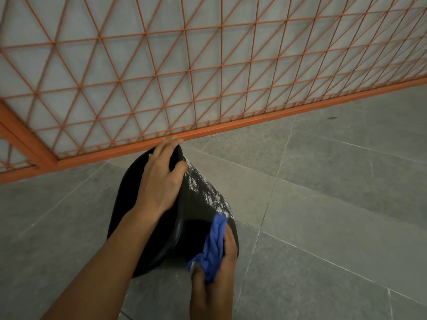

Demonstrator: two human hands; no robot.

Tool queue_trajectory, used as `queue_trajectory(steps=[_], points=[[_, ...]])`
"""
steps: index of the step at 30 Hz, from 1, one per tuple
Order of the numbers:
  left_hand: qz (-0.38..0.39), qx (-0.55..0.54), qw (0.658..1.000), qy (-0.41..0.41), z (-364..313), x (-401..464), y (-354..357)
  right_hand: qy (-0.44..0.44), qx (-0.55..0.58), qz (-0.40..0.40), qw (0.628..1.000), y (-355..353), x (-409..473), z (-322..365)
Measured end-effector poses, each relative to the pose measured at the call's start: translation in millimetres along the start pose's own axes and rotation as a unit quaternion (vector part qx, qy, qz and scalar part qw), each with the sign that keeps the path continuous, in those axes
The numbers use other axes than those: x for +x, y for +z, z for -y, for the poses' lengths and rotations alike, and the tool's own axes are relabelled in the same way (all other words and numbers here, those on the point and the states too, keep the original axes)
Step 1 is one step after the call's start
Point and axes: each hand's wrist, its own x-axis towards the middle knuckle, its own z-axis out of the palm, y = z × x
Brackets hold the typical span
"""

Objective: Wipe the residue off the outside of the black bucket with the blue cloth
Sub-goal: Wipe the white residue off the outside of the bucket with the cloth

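residue (204,189): streak running up the black bucket (198,218) wall, just beyond the blue cloth (213,247)
right hand (216,271): fingers bunching cloth, nearer
left hand (161,179): fingers curled over rim

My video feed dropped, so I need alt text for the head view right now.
The right hand presses a bunched blue cloth against the outside of a black bucket, just below a patch of white residue. The left hand grips the bucket's far end, on a grey tiled floor beside an orange mesh fence.
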Motion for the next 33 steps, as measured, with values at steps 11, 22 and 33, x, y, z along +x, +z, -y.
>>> queue_trajectory(steps=[11,22,33], points=[[0.008,0.010,1.000,0.014,2.7,1.3,2.0,-0.079,-0.017,0.054,0.995,-10.1,-17.5,15.5],[-0.003,0.001,0.999,0.035,10.5,5.3,-2.1,-0.188,-0.064,0.006,0.980,-0.3,-2.8,33.5],[-0.017,-0.007,0.999,0.045,10.6,3.7,-2.3,-0.175,-0.008,-0.095,0.980,3.7,17.2,22.0]])
